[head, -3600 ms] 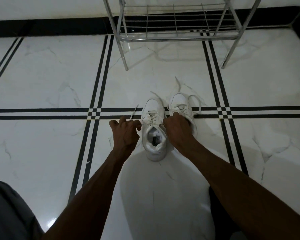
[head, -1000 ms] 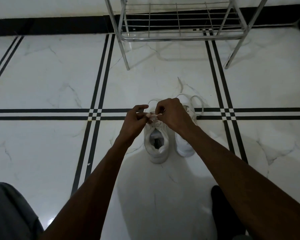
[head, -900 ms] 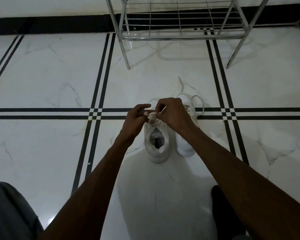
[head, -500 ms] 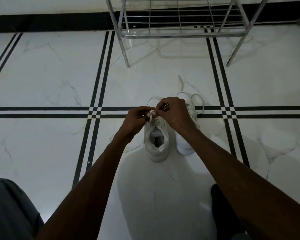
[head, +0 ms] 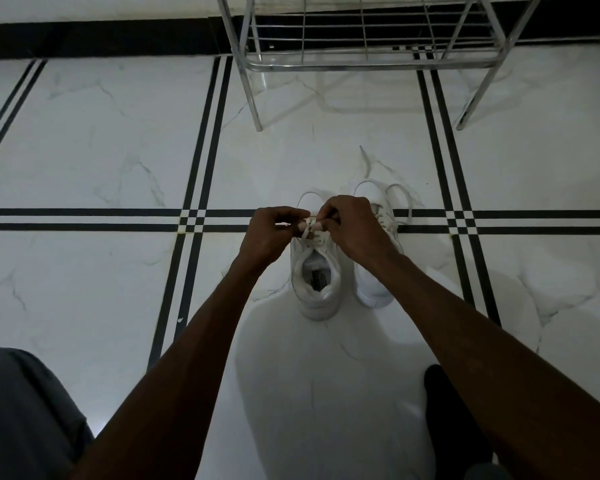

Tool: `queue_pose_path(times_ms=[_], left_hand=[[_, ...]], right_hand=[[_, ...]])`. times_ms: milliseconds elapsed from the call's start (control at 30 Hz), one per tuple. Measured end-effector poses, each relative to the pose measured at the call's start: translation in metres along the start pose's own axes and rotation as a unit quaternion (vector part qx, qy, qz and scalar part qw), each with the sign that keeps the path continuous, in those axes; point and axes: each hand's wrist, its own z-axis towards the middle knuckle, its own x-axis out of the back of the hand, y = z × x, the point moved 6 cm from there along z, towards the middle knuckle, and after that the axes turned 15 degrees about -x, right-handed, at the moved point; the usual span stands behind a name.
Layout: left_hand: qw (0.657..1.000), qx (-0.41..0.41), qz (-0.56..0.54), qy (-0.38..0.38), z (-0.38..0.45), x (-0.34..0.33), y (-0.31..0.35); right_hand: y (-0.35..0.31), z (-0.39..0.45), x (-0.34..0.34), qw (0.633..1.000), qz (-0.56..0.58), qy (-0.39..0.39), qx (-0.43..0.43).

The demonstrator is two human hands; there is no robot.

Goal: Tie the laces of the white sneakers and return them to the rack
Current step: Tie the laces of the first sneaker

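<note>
Seen from the head camera looking down, two bare forearms reach forward over a glossy white marble-patterned floor (head: 84,161) crossed by paired black inlay lines. The left hand (head: 269,237) and right hand (head: 355,228) meet knuckle to knuckle above the nearer, left white lace-up sneaker (head: 314,275), fingers curled closed, each pinching part of its flat white lace (head: 308,229) over the tongue. The second white sneaker (head: 378,271) stands just beside it on the right, partly hidden by the right wrist, its loose white laces (head: 400,199) trailing onto the floor. Both shoes point away from the person, heels toward the camera. Beyond them, across a bare stretch of floor, stands a chrome wire shoe rack (head: 361,62) on thin legs, its lowest shelf holding nothing, backed by a black skirting strip (head: 101,36) along the wall. Open floor spreads left and right. Grey cloth (head: 21,417) fills the lower left corner.
</note>
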Motion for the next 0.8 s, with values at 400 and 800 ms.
queue_pose_path(times_ms=[400, 800], left_hand=[[0.979, 0.025, 0.198, 0.028, -0.018, 0.036, -0.017], [0.99, 0.059, 0.036, 0.122, -0.036, 0.023, -0.019]], right_hand=[[0.038, -0.001, 0.032, 0.99, -0.132, 0.019, -0.049], [0.039, 0.0, 0.039, 0.996, -0.043, 0.02, -0.069]])
